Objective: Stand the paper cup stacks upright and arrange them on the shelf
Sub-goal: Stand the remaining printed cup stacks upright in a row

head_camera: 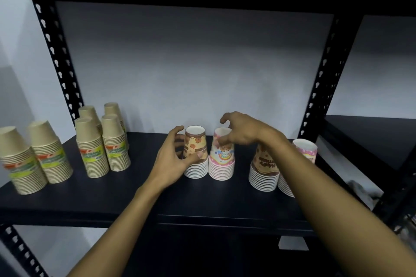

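One brown stack stands upright, gripped by left hand.

Six cup stacks stand at the shelf's left end, four behind two. At centre, the left hand grips one stack, its neighbour just beside at right; two more stand farther right.

Bare shelf runs along the lower centre of the frame, with open gaps flanking the brown stack and pink stack; kraft stacks crowd the left, printed stacks and an upright the right
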The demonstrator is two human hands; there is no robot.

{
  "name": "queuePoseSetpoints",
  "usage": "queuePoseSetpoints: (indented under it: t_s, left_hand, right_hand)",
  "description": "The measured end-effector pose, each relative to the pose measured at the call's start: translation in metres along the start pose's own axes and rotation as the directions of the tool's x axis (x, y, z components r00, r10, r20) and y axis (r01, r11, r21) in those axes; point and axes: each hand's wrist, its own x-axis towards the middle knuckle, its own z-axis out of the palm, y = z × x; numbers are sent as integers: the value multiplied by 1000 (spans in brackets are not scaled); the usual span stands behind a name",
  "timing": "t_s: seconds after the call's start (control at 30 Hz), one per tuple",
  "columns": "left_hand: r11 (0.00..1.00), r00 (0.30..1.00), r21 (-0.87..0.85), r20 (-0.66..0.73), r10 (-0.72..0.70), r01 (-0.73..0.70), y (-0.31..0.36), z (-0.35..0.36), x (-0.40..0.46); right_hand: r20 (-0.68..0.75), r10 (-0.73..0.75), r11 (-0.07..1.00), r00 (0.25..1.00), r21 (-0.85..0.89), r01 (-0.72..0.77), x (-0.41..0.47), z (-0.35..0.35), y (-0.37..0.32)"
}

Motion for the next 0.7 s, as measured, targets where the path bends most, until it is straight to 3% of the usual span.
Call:
queuePoseSetpoints:
  t_s: [0.2, 0.33, 0.53, 0.7]
  left_hand:
    - [999, 994, -53, -113, -4, -2, -11, 17, -13]
    - [997, 995, -80, -103, -11, 2, -20, 22, -18]
    - [996, 1000, -84, -11, -24, 23, -24, 16, -22]
    - [989, 999, -142, -29, -46, 41, -13, 18, -25]
  right_hand:
    - [-332, 94, 931, 939, 363, 35, -17, 57, 9]
    - [-440, 144, 805, 886, 572, 153, -26, 92, 13]
    - [-506, 143, 723, 851, 640, 259, -25, 114, 23]
    - [-513, 119, 706, 850, 646, 291, -28, 116, 23]
